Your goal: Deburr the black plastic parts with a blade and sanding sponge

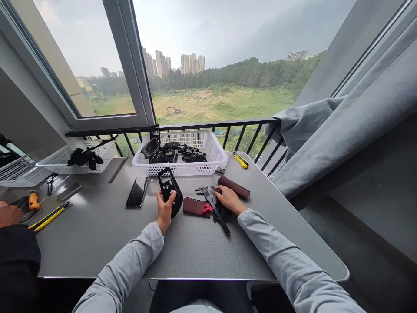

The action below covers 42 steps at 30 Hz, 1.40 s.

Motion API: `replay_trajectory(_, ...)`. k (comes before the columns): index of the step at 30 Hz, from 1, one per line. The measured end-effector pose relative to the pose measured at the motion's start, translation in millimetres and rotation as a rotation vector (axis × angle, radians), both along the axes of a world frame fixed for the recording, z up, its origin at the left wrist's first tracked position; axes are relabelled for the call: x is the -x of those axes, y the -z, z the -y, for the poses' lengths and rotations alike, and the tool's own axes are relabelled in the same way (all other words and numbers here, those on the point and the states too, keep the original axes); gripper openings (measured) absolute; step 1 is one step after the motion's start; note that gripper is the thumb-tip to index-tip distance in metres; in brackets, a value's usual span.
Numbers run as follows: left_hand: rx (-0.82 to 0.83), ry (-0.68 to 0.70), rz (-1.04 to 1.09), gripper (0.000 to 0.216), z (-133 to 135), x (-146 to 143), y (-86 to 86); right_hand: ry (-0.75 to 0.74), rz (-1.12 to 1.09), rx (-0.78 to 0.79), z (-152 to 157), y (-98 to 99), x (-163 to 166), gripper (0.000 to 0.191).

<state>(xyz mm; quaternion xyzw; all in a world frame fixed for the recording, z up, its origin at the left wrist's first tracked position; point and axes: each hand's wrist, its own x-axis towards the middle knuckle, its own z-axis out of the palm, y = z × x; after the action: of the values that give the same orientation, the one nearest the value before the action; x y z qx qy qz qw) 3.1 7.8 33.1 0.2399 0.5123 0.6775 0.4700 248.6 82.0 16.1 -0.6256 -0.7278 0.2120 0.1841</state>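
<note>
Left hand (166,207): fingers closed around black frame (168,184), above surface (195,252), near basket (182,170); best steadied by rim. Right hand (229,198): fingers curled at dark strip (214,188) beside caliper (217,213) (can't tell if gripping).

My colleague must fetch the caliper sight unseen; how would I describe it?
On the grey table, start from the central white basket. In front of its right half, the caliper lies slanted between a shorter maroon piece and a longer maroon piece. It is the slim, straight, dark tool with prongs at its far end, unlike the broader maroon pieces.
</note>
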Motion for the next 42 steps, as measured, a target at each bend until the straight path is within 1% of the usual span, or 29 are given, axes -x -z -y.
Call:
replay_trajectory(3, 0.003, -0.015, -0.015, 0.062, -3, 3, 12.5, -0.004, 0.052, -0.030, -4, -6.5, 2, 0.030)
replay_trajectory(6, -0.006, -0.021, -0.032, 0.060, -7, 5, 19.7, -0.022, 0.061, -0.086, 0, -16.6, 11, 0.028)
replay_trajectory(8, -0.015, -0.015, -0.038, 0.059, -8, 5, 22.0, -0.088, 0.040, -0.115, 9, -22.0, 23, 0.027)
replay_trajectory(9, -0.019, -0.012, -0.040, 0.059, -8, 4, 22.5, -0.152, 0.022, -0.116, 15, -23.5, 31, 0.028)
replay_trajectory(10, -0.022, -0.010, -0.040, 0.059, -8, 4, 22.8, -0.229, 0.003, -0.105, 22, -24.0, 39, 0.032)
replay_trajectory(12, -0.023, -0.005, -0.038, 0.060, -8, 4, 22.9, -0.355, -0.031, -0.079, 36, -22.2, 56, 0.049)
replay_trajectory(14, -0.020, 0.000, -0.035, 0.060, -7, 3, 22.4, -0.422, -0.063, -0.052, 47, -17.9, 69, 0.063)
replay_trajectory(15, -0.018, 0.002, -0.033, 0.060, -7, 3, 22.2, -0.429, -0.081, -0.044, 50, -15.6, 74, 0.063)
replay_trajectory(19, -0.005, 0.003, -0.028, 0.061, -6, 4, 21.3, -0.388, -0.204, -0.033, 52, -9.8, 81, 0.054)
replay_trajectory(22, -0.002, 0.004, -0.027, 0.060, -6, 4, 21.1, -0.318, -0.361, -0.054, 48, -9.9, 80, 0.050)
replay_trajectory(27, -0.002, 0.027, -0.032, 0.059, -4, 2, 20.6, -0.097, -0.707, -0.101, 42, -13.2, 79, 0.045)
replay_trajectory(31, 0.001, 0.072, -0.032, 0.063, 1, 1, 17.2, 0.039, -1.001, -0.052, 41, -17.8, 74, 0.050)
replay_trajectory(33, 0.009, 0.125, -0.017, 0.064, 5, -1, 13.9, 0.072, -1.126, -0.005, 42, -19.9, 71, 0.051)
replay_trajectory(36, 0.004, 0.240, 0.000, 0.065, 13, -3, 9.2, 0.086, -1.264, 0.085, 46, -20.7, 71, 0.053)
replay_trajectory(40, -0.014, 0.392, 0.004, 0.064, 22, -7, 7.6, 0.080, -1.380, 0.191, 54, -18.8, 77, 0.049)
replay_trajectory(42, -0.025, 0.431, 0.018, 0.061, 24, -8, 8.3, 0.070, -1.418, 0.236, 56, -19.0, 80, 0.045)
